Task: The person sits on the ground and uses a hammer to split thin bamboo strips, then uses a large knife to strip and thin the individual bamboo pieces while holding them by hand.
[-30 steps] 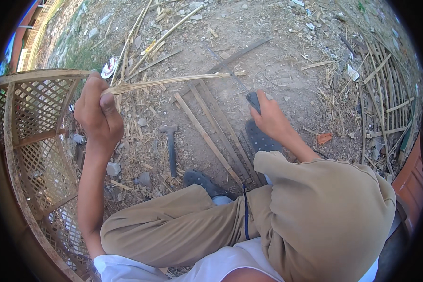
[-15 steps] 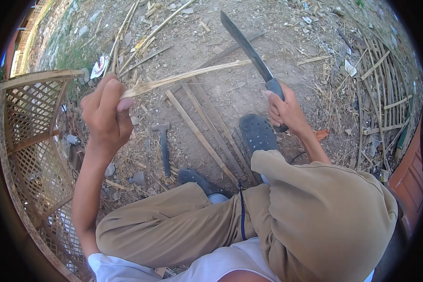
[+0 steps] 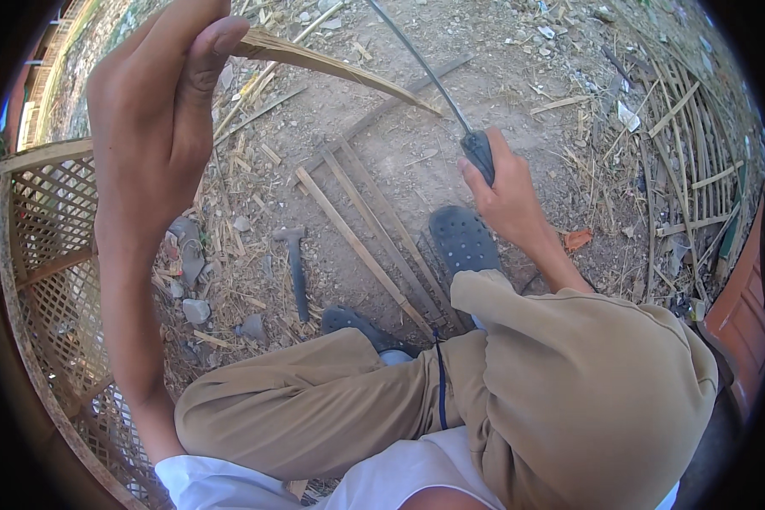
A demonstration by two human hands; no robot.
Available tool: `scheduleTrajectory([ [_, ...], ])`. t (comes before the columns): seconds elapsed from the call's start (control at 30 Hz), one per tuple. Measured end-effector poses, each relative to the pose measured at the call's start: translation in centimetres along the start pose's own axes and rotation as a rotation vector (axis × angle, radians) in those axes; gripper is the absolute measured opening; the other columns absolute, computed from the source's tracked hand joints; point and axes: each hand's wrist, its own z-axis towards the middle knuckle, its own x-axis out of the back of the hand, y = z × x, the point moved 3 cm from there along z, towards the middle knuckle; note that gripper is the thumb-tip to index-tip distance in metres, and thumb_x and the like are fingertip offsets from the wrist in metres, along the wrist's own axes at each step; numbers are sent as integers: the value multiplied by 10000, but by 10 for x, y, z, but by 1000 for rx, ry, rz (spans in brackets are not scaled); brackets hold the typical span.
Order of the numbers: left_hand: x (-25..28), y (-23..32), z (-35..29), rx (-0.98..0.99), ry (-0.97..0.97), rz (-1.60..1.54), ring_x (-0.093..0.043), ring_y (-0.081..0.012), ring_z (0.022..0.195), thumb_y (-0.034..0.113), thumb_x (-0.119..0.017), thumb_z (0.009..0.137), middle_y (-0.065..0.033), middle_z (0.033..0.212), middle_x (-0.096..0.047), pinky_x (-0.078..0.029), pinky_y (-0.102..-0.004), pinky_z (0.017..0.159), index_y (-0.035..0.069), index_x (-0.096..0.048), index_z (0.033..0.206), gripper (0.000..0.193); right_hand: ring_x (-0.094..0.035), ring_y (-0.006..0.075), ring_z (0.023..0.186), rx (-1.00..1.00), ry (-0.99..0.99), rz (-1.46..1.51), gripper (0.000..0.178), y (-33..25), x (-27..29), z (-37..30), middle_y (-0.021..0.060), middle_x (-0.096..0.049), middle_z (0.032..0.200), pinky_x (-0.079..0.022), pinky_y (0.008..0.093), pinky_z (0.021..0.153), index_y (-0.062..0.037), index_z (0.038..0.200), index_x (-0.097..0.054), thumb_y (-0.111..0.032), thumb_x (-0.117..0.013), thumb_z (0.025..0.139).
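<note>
Raised at the upper left, my left hand [image 3: 157, 110] is closed on one end of a split bamboo strip [image 3: 336, 70]. The strip slants down to the right, its far end near the machete blade but apart from it as far as I can tell. My right hand [image 3: 508, 187] grips the dark handle of a machete [image 3: 425, 72]. Its blade points up and away to the left, seen nearly edge-on, and the tip passes out of the top of the view. Below the strip, several flat wooden slats [image 3: 361, 246] lie on the dirt.
A hammer [image 3: 296, 272] lies on the ground left of my dark clog [image 3: 465, 240]. At the left stands a woven lattice panel [image 3: 51, 229] with a wooden frame. A pile of thin slats [image 3: 684, 161] lies at the right, near a reddish-brown plastic piece [image 3: 744, 314]. Chips and stones litter the dirt.
My left hand has risen and come closer to the view, lifting its end of the strip. The machete has shifted slightly up and left, and its blade has turned nearly edge-on.
</note>
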Motion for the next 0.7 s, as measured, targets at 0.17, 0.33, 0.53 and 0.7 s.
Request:
scheduleTrajectory([
  [0.17,-4,3,7,-19,58,27,-631,-216,733,297,-522,1112,-172,926,-720,-489,-359,669,-56,-664,1250,405,-667,507,745,28,-11,-62,314,32,-15,0,302,-644,756,-483,546,661,44,1150,-466,-174,-642,1009],
  [0.33,-4,12,6,40,-27,-61,-582,-206,712,294,-526,1111,-147,882,-669,-466,-366,652,-52,-652,1242,391,-653,568,824,-108,-128,-241,317,53,-11,4,362,-652,836,-479,601,717,43,1155,-462,-177,-637,1009],
  [0.53,-16,8,2,-23,41,-94,-570,-211,693,285,-536,1106,-146,841,-639,-462,-361,647,-50,-645,1228,373,-642,578,803,-186,-84,-137,315,73,-15,-8,346,-647,784,-492,586,701,39,1163,-458,-153,-639,992],
  [0.7,-14,9,11,-41,-21,-61,-581,-211,693,283,-535,1107,-138,840,-642,-469,-349,643,-49,-642,1219,366,-640,580,808,-48,4,-253,351,89,-21,-8,344,-648,770,-493,587,687,30,1176,-423,-79,-662,942],
])
